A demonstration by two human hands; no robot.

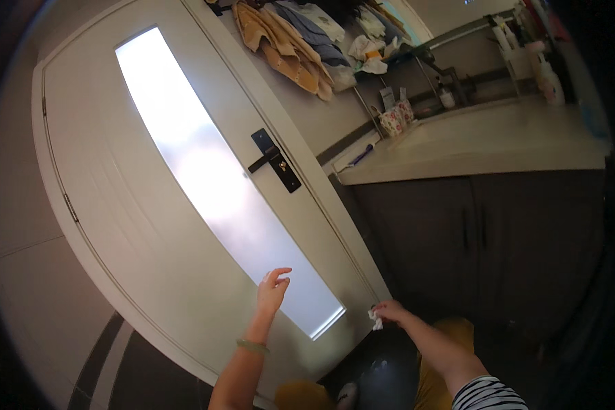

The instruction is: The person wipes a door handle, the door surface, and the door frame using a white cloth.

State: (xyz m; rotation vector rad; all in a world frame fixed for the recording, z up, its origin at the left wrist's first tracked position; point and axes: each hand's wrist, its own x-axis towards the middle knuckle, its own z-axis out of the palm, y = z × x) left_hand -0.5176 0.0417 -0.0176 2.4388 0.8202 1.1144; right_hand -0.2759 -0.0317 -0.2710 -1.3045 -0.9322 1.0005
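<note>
My left hand [273, 293] is raised in front of the white door [148, 215], thumb and forefinger apart with nothing between them. A pale green bangle [252, 346] circles that wrist. Low and to the right, my right hand [390, 310] pinches a crumpled white tissue or cloth [375, 322], near the foot of the door frame [356, 251]. Whether the tissue touches the frame I cannot tell. A long frosted glass panel [220, 184] runs down the door. Higher up, the black lever handle [266, 160] on its lock plate is untouched.
On the right, a pale countertop [471, 148] tops dark cabinets [430, 230]. It holds a purple-handled toothbrush [361, 155], floral cups [392, 122], a faucet [453, 82] and pump bottles [550, 82]. Towels [287, 48] hang on the wall. My shoe [347, 395] stands on the dark floor [384, 371].
</note>
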